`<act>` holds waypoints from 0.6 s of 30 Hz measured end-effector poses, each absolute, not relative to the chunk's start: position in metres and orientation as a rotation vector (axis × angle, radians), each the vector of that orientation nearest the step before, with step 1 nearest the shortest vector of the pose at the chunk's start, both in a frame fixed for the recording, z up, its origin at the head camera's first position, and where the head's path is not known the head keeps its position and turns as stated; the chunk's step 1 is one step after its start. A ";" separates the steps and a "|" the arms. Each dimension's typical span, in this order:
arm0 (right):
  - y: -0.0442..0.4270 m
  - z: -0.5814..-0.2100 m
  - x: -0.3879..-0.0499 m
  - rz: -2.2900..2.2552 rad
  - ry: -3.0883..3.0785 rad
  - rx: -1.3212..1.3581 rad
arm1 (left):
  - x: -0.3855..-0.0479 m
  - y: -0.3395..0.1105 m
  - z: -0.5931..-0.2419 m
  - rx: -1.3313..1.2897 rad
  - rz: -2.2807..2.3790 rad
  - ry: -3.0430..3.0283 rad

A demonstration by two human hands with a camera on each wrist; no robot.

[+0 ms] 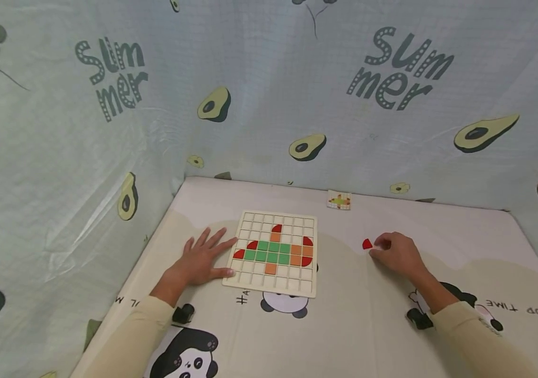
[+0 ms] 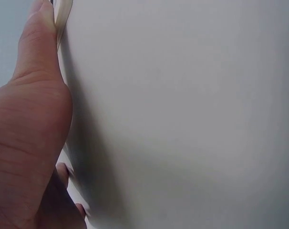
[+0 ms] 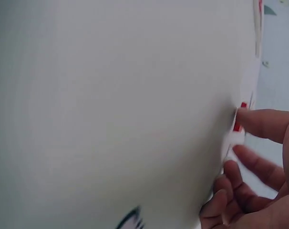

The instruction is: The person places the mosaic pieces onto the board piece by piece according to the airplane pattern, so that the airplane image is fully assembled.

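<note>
A square cream grid board (image 1: pixel 245 281) lies on the table with green and orange squares and several red quarter-round tiles forming a pattern. My left hand (image 1: pixel 200 261) is spread flat at its left side, index finger and thumb touching the edge. In the left wrist view the thumb (image 2: pixel 37 52) reaches the board's rim. To the right of the board lies a loose red quarter-round tile (image 1: pixel 367 244). Beside it is my right hand (image 1: pixel 397 255), bent, with thumb and index finger apart. In the right wrist view the red tile (image 3: pixel 237 125) shows just past the thumb tip; contact cannot be told.
A small pattern card (image 1: pixel 339 200) lies near the back edge, showing a similar coloured figure on a grid. The tablecloth (image 1: pixel 344 325) carries panda prints and lettering. Avocado-printed curtains (image 1: pixel 259 68) stand behind and at the sides.
</note>
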State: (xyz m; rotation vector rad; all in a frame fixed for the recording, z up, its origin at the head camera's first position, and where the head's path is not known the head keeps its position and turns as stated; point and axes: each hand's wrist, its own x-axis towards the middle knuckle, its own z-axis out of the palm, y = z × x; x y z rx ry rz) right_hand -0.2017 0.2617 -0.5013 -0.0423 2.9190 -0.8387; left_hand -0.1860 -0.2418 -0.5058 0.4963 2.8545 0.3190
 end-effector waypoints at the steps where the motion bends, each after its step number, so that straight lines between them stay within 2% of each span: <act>1: 0.259 -0.501 -0.202 -0.832 2.909 -0.021 | -0.186 -0.242 -0.505 0.498 0.320 2.852; 8: 0.241 -0.501 -0.209 -0.784 2.934 -0.004 | -0.186 -0.239 -0.504 0.508 0.320 2.853; 18: 0.252 -0.501 -0.210 -0.910 2.829 -0.072 | -0.185 -0.239 -0.502 0.494 0.319 2.844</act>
